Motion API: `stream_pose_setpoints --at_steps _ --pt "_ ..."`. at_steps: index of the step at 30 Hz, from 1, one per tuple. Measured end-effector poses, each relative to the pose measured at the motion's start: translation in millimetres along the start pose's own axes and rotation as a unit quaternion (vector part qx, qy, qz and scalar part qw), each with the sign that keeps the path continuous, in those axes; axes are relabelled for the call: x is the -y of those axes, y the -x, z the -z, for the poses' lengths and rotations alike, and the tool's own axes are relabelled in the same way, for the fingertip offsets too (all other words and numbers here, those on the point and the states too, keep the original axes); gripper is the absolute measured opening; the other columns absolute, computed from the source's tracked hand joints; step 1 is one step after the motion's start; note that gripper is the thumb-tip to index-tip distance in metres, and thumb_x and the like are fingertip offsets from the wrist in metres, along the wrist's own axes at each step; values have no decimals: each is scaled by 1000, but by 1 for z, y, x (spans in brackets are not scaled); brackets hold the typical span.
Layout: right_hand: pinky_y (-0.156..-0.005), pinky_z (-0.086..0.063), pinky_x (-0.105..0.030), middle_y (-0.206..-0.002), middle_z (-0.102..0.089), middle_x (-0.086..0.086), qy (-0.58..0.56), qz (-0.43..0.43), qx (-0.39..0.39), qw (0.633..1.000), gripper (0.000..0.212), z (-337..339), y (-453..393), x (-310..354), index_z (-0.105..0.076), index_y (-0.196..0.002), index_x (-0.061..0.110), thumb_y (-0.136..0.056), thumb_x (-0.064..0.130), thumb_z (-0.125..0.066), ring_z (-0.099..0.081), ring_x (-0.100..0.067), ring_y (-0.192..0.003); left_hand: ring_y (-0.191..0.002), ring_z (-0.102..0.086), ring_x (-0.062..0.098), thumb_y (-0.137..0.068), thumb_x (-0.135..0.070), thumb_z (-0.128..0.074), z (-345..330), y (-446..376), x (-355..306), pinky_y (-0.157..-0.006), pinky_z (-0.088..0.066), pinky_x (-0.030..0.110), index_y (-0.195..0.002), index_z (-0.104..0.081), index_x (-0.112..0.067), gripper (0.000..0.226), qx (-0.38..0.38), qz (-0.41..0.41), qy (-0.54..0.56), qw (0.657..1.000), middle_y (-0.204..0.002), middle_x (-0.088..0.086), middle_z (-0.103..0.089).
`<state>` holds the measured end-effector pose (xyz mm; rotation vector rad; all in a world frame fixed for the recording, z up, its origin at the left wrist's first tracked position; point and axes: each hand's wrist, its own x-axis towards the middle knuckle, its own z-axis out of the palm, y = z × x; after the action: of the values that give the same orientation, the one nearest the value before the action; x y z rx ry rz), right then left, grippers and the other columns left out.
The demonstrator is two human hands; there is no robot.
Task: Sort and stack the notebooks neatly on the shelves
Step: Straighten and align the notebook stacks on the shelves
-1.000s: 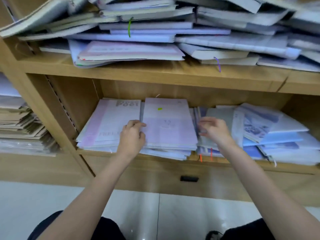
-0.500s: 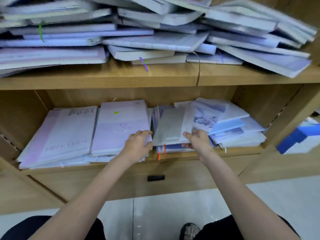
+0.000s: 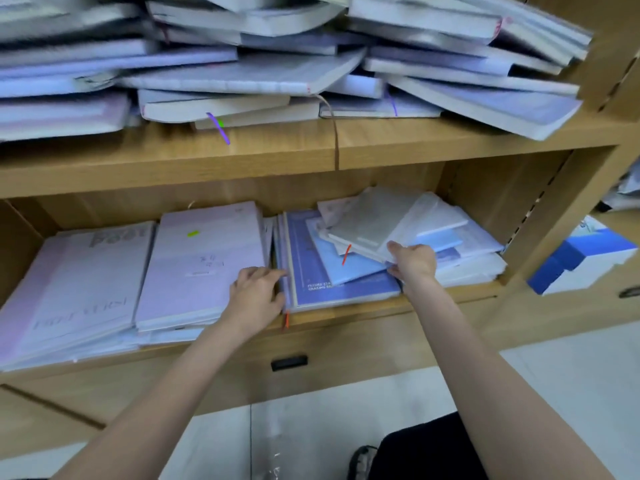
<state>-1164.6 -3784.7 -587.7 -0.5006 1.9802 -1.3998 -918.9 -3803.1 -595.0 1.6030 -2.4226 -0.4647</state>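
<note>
Centre frame, lower shelf (image 3: 346,308): left hand (image 3: 258,296) resting, fingers loosely curled, on lilac notebook (image 3: 204,261); right hand (image 3: 414,263) pinching grey notebook (image 3: 372,221), tilted atop blue stack (image 3: 332,271).

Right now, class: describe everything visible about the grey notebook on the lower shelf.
The grey notebook has a plain matte cover, looks thin, and lies closed and skewed atop the jumbled right-hand pile, one corner pointing inward. An orange ribbon hangs below its front edge. The right hand pinches the stack at its front corner.
</note>
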Motion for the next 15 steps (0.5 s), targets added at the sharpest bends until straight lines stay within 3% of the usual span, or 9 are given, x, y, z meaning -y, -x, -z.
stream_pose_setpoints --at_steps 5,9,13,15 --pt "-73 -57 -39 -89 -53 -18 -134 -70 51 987 22 -13 3 11 -41 -77 9 -87 4 -59 -62 -31 -64 -132 -22 23 -92 -15 -48 -6 1 0 -104 -22 30 -137 -43 -24 46 -13 -2 11 1000 -134 0 -48" --pt "-83 -54 -36 -108 -55 -19 -215 -87 35 972 17 -18 13 11 -47 -85 2 -84 -6 -62 -60 -37 -102 -132 -25 24 -92 -15 -48 -4 7 1 -105 -24 31 -138 -41 -23 47 2 -19 30 999 -136 3 -46" --pt "-53 -56 -26 -89 -56 -14 -147 -90 108 979 16 5 35 -5 -47 -91 1 -85 -7 -60 -59 -27 -74 -120 -40 27 -91 -6 -45 -3 15 2 -99 -30 30 -135 -46 -16 45 -56 -54 74 994 -131 6 -50" --pt "-55 -56 -32 -86 -58 -11 -120 -92 179 972 21 28 48 -21 -45 -92 6 -84 -7 -59 -59 -23 -72 -113 -46 26 -91 -3 -45 -10 20 -4 -93 -33 25 -132 -49 -14 43 -79 -92 97 988 -125 5 -52"
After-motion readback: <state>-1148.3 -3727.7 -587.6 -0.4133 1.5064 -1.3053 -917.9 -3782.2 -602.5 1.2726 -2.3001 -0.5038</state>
